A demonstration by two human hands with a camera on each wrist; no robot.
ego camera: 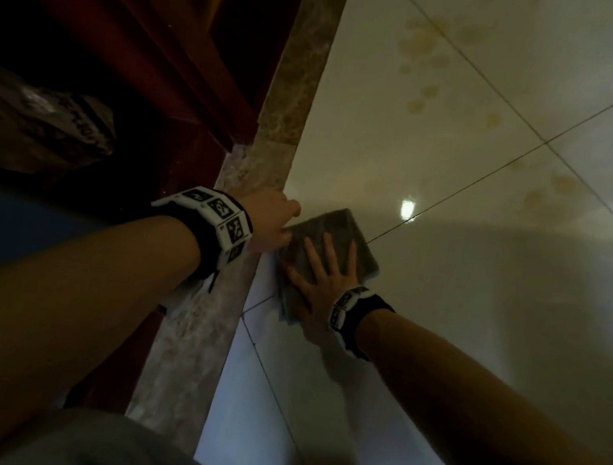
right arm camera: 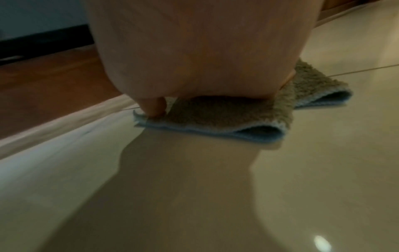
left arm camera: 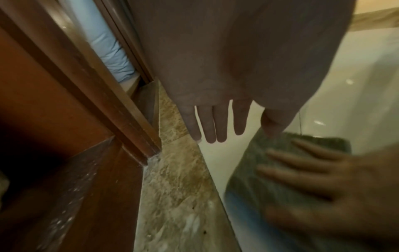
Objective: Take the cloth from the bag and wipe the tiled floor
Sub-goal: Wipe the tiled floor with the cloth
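Dark print on the crumpled bag (ego camera: 37, 118), too blurred to read, coded square markers on both wristbands (ego camera: 221, 218)

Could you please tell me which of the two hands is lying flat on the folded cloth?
The right hand, fingers spread, presses flat on the cloth. The left hand lies beside it at the marble strip, only its thumb reaching the cloth's edge.

You're on the floor of a home, at a doorway: glossy cream tiled floor (ego camera: 445, 288), a marble-patterned threshold strip (ego camera: 299, 88), a dark red wooden door frame (left arm camera: 86, 81), and pale blue bedding (left arm camera: 112, 51) visible through the gap.
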